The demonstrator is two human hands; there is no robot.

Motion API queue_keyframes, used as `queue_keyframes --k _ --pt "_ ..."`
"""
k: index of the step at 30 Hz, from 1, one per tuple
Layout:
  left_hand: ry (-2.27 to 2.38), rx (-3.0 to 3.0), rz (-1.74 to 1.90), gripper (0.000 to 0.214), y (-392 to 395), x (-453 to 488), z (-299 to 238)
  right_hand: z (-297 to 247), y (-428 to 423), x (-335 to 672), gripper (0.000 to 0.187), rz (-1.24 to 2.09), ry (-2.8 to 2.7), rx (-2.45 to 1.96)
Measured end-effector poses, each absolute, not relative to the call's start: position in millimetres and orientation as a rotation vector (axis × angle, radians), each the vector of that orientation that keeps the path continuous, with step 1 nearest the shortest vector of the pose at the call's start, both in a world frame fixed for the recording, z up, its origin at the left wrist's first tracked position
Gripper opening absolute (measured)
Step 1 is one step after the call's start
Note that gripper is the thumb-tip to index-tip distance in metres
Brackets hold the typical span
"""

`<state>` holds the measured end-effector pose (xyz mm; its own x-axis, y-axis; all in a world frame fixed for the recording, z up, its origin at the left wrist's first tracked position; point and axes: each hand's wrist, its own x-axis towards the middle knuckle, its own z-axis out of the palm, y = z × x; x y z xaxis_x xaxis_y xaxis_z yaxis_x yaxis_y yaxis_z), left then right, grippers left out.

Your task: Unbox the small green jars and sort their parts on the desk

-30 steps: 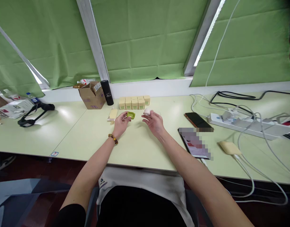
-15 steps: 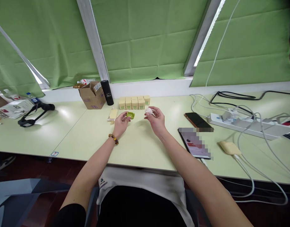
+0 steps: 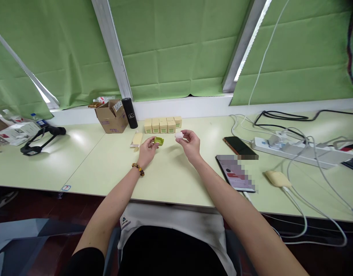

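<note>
My left hand pinches a small green tray-like piece just above the pale green table. My right hand holds a small white rounded object in its fingertips, a little to the right of the green piece. Behind both hands stands a row of several small cream and green boxes. One flat cream box lies to the left of my left hand.
An open cardboard box and a black flask stand at the back left. A dark phone, a tablet, a power strip and tangled cables lie to the right. A black strap device lies far left.
My right hand has turned and lifted the white object slightly, bringing it closer to the green piece. My left hand has barely moved.
</note>
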<state>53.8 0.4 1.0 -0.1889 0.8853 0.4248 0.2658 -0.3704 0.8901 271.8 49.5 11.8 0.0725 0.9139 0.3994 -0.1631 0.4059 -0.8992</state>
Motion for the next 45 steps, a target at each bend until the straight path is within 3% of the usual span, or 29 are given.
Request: queue_keyframes --k 4,16,30,39,45 --pt "1.369 1.584 1.581 0.047 0.5 53.6 0.2 13.6 58.7 276.0 0.041 0.871 -1.296 -0.807" --pt "1.383 1.563 1.564 0.045 -1.2 53.0 1.2 -2.9 89.0 282.5 0.050 0.073 -2.061 -1.110" --pt "1.381 1.581 1.597 0.048 -3.9 54.7 3.2 -26.3 96.2 290.1 0.050 0.012 -2.058 -1.138" --pt "1.397 1.602 1.580 0.047 -4.9 54.3 5.7 -14.1 84.7 291.4 0.051 0.011 -1.945 -1.098" --pt "1.327 1.564 1.574 0.050 -5.2 56.8 5.5 8.0 54.9 265.5 0.036 0.133 -1.963 -1.056"
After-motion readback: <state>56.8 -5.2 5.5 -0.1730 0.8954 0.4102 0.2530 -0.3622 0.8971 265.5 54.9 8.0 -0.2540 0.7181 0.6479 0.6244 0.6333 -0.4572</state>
